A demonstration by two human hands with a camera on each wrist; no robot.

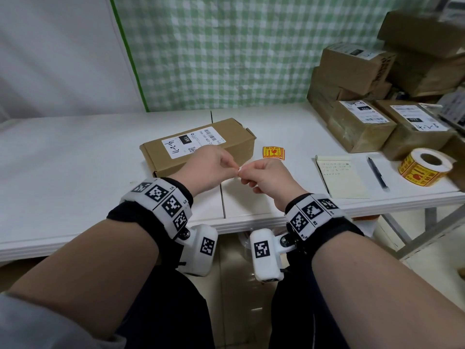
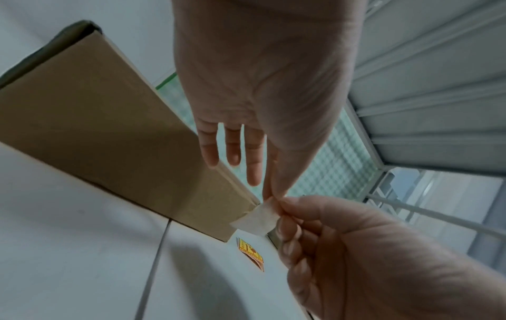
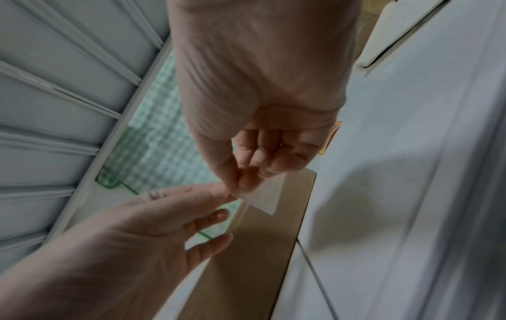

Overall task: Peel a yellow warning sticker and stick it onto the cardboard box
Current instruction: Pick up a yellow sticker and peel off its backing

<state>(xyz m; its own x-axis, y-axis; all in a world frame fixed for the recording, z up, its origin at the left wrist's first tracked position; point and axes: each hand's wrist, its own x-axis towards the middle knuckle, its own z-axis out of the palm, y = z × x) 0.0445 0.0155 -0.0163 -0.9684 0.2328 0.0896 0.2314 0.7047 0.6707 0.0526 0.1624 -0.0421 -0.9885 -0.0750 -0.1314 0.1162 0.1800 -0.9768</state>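
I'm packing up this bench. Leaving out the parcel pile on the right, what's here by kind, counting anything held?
Cardboard box: 1
Loose yellow sticker: 1
Sticker roll: 1
Notepad: 1
Pen: 1
White slip, pinched between left hand and right hand: 1
Total: 6

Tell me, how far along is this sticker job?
Early to middle. Both the left hand and right hand pinch one small pale paper piece, apparently a sticker being peeled from its backing. The long brown cardboard box shows only its white shipping label, no yellow sticker yet. Peeling and sticking remain. Another loose yellow warning sticker lies beside the box.
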